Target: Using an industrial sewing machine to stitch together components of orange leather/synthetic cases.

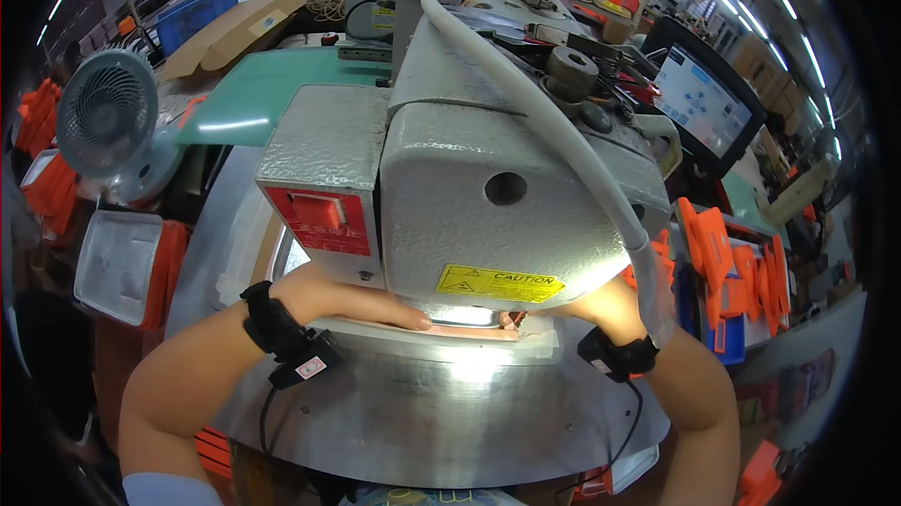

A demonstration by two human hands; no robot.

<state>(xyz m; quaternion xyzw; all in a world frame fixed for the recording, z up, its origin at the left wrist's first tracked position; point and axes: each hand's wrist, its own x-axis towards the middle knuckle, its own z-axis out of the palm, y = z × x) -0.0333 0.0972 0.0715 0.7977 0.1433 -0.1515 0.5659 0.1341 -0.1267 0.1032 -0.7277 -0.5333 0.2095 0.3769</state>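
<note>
A curved metal surface [422,412] fills the foreground of a busy workshop, with a big grey sewing machine [488,196] standing on it. Both forearms come in from the lower edge, each with a black wrist strap. The left hand [352,299] lies flat, fingers stretched out and pressed on a thin pale strip of material [450,328] under the machine's head; its grip is open, holding nothing. The right hand [601,304] reaches in from the other side, mostly hidden by the machine and a white hose [554,130], so I cannot tell its grip. Farther left sits a small fan [105,116], farther right orange pieces [732,267] and a screen [704,102].
</note>
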